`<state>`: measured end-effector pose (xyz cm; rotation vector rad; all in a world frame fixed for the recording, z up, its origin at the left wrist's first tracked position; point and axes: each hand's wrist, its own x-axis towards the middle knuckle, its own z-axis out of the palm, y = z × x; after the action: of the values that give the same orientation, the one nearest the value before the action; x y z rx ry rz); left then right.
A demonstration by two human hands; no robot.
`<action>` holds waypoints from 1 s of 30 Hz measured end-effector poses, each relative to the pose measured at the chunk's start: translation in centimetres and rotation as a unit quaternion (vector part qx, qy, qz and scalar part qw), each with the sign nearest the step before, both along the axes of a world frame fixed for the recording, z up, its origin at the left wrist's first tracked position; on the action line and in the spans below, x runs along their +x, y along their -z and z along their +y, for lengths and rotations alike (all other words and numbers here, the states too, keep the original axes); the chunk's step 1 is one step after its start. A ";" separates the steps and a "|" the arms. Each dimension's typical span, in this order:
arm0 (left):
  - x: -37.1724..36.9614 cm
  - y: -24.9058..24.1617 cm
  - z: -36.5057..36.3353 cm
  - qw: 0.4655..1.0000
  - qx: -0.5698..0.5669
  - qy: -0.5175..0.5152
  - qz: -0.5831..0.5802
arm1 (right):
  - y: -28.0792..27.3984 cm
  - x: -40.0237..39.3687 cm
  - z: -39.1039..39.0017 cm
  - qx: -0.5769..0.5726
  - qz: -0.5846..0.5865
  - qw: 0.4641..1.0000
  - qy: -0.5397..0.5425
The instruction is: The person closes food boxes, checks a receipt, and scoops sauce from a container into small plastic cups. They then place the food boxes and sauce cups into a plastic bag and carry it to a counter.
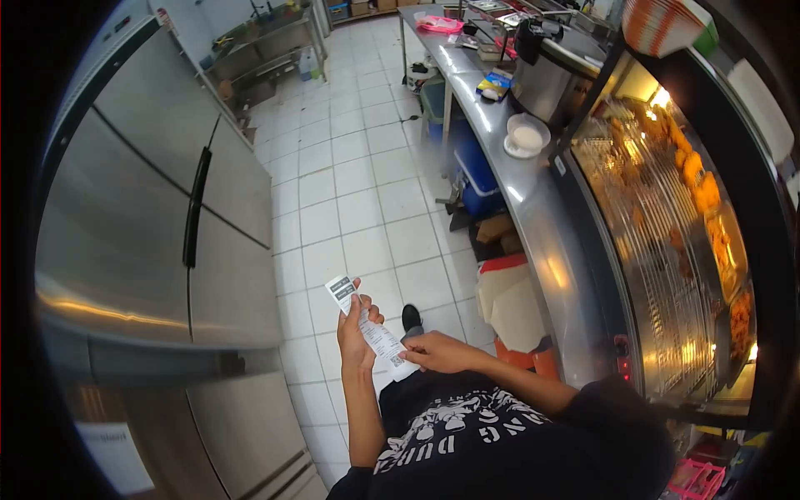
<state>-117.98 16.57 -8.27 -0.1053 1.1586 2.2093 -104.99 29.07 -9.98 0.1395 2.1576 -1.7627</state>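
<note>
A long white printed receipt (379,337) stretches between my two hands in front of my black shirt. My left hand (358,329) grips its upper part, thumb on top, with the dark-printed end sticking out past the fingers. At the lower end, near a square printed code, my right hand (433,352) pinches the paper's edge. The small print cannot be read.
Steel refrigerator doors (142,200) line the left. To the right runs a steel counter (533,217) with a round plastic container (526,136) and a large pot (550,79). Beside it stands a lit glass food warmer (658,250). Blue bin (479,179) below; white tiled floor (358,204).
</note>
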 end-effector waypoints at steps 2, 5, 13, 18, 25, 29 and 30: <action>-4.9 2.2 3.8 1.000 0.010 0.016 -0.019 | 0.5 -3.9 3.0 0.067 0.044 0.997 0.009; -10.9 2.3 9.7 0.999 -0.006 0.014 -0.039 | 1.3 -9.5 7.1 0.081 0.005 0.996 0.032; -28.5 5.3 26.8 1.000 -0.009 0.018 -0.011 | 3.9 -24.8 21.4 0.118 0.017 0.985 0.121; -38.6 10.0 38.5 0.999 -0.044 0.006 -0.007 | 9.1 -34.0 33.0 0.112 0.059 0.974 0.190; -52.9 8.6 54.5 0.976 -0.078 0.198 0.044 | 12.6 -46.0 55.8 -0.022 0.048 0.901 0.431; -59.5 8.9 64.6 0.954 -0.088 0.284 0.039 | 18.6 -48.1 68.9 -0.212 0.029 0.713 0.667; -61.1 9.6 67.5 0.944 -0.097 0.312 0.044 | 19.2 -48.4 71.3 -0.242 0.010 0.670 0.702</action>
<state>-179.10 84.12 -17.83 0.2519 1.2455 1.5525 -153.40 100.40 -29.19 2.0678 1.3018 -2.8872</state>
